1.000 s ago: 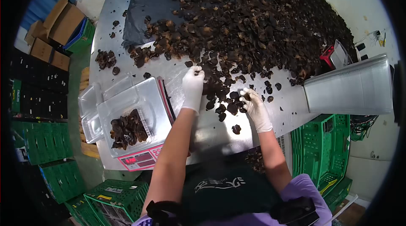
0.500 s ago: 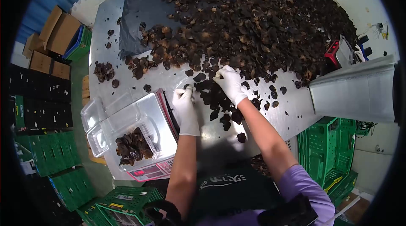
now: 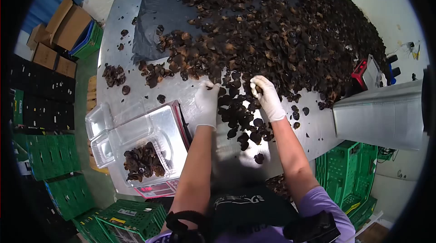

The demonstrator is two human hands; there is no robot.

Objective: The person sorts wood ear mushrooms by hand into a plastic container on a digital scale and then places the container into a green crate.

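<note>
A big heap of dark dried fungus pieces covers the far half of a steel table. My left hand, in a white glove, rests at the near edge of the heap with its fingers closed on a dark piece. My right hand, also gloved, pinches a fungus piece just right of it. Loose pieces lie between and below both hands. A clear plastic tray partly filled with fungus sits on a scale to my left.
Empty clear trays are stacked left of the scale. A black bag lies at the table's far left. A steel box stands at right with a red scale behind. Green crates and cardboard boxes stand on the floor.
My left hand moved up to the heap's edge and closed on a piece. My right hand shifted slightly right, still at the heap, holding a piece.
</note>
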